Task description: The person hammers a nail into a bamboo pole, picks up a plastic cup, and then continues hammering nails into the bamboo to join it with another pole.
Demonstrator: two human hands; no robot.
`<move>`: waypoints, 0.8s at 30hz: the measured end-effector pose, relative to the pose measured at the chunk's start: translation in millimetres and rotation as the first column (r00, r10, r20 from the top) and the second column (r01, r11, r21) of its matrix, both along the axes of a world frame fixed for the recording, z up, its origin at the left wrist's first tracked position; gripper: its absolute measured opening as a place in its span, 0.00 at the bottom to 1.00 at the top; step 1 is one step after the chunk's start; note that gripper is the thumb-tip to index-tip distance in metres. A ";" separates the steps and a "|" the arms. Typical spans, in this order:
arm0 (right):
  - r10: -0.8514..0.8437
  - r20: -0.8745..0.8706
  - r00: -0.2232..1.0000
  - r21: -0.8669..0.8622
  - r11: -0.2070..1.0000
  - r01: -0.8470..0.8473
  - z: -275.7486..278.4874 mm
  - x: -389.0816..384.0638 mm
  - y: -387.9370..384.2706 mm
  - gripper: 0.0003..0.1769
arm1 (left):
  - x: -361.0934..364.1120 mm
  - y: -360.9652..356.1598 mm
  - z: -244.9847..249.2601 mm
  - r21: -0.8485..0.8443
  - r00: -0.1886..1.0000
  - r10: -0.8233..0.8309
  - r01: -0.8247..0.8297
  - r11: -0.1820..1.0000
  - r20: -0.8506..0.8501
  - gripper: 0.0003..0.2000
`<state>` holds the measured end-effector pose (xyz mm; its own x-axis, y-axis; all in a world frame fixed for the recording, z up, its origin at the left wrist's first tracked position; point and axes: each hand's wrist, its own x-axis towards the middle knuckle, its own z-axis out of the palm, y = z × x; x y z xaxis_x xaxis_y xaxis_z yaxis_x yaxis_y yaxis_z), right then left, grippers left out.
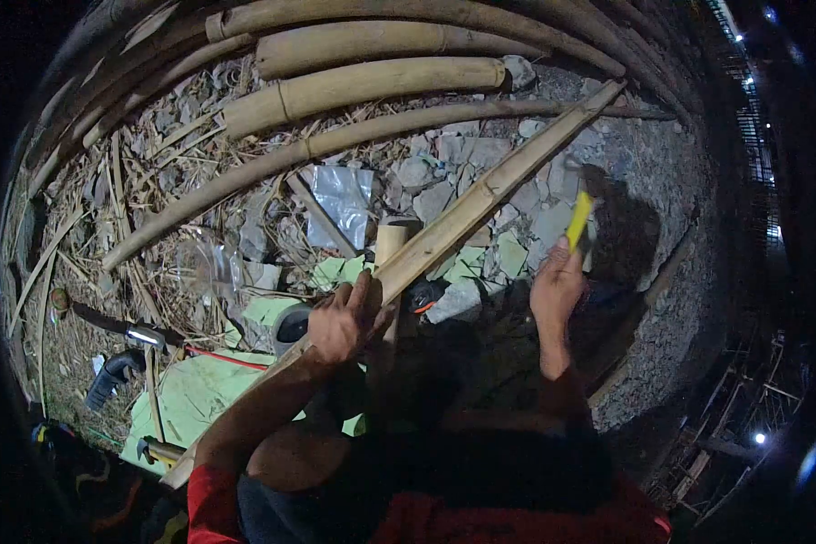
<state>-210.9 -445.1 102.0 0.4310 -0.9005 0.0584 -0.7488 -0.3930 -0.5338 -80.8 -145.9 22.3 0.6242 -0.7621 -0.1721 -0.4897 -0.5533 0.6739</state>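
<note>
A long split bamboo strip (480, 195) runs diagonally from the lower left to the upper right. My left hand (340, 319) is closed around its lower part, the index finger pointing up along it. Under the strip, beside that hand, a short bamboo post (391, 241) shows its upper end. To the right, my right hand (558, 286) is raised and closed on a yellow tool handle (580, 220). The tool's far end is blurred, so its kind cannot be made out. A black and orange round object (423, 296) lies between the hands, partly behind the strip.
Several bamboo poles (363, 91) lie across the back. Broken stones (426, 195), dry straw and a clear plastic bag (340, 207) cover the ground. At the left are a dark blade (100, 319), a lit lamp (145, 336), a green sheet (199, 390) and a yellow-handled tool (160, 451).
</note>
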 end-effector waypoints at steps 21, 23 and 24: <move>-0.170 0.355 0.919 0.727 0.669 -0.157 16.3 -29.5 32.0 0.13 | 60.9 -5.9 27.5 -0.015 0.533 0.024 -0.068 0.998 -0.846 0.26; -0.017 0.359 0.933 0.608 0.763 -0.220 -19.0 -49.1 33.2 0.12 | 58.2 -3.9 21.5 -0.022 0.489 0.026 -0.094 0.995 -0.872 0.23; 0.058 0.349 0.935 0.545 0.799 -0.253 -42.8 -59.9 32.4 0.13 | 59.5 -5.1 25.6 -0.003 0.453 0.040 -0.095 0.996 -0.891 0.24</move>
<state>-270.8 -412.7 59.2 0.6165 -0.7297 -0.2958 -0.4689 -0.0386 -0.8824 -21.3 -151.1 48.0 0.2021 -0.7484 -0.6317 0.4282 -0.5126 0.7442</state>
